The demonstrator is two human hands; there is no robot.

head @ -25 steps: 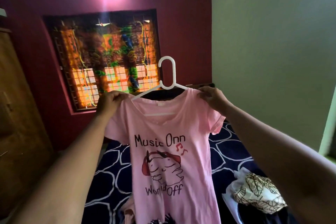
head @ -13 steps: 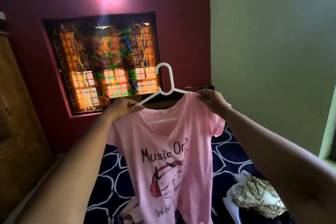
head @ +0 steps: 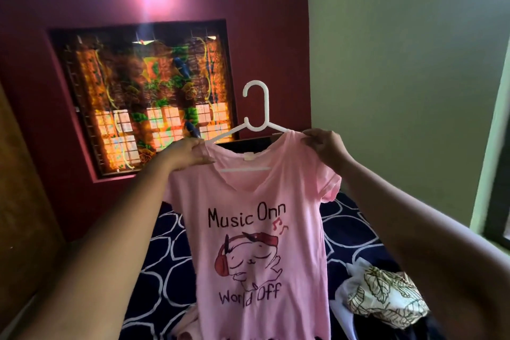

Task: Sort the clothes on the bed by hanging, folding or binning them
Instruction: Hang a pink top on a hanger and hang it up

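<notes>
A pink T-shirt (head: 256,232) with a "Music Onn World Off" print hangs in front of me on a white plastic hanger (head: 258,116), whose hook stands up above the neckline. My left hand (head: 185,154) pinches the shirt's left shoulder together with the hanger arm. My right hand (head: 324,146) pinches the right shoulder over the other hanger arm. The shirt's hem drops out of view at the bottom. Below it lies the bed (head: 162,259) with a navy sheet patterned in white loops.
A white garment with a leaf print (head: 386,295) lies crumpled on the bed at lower right, and a bit of pink cloth (head: 187,323) shows below the shirt. A wooden wardrobe (head: 19,201) stands at left. A curtained window (head: 143,102) sits in the dark red wall ahead.
The shirt's front has straightened so the whole print reads flat again. My left hand has shifted slightly along the left shoulder; the hanger stays held up at about the same height.
</notes>
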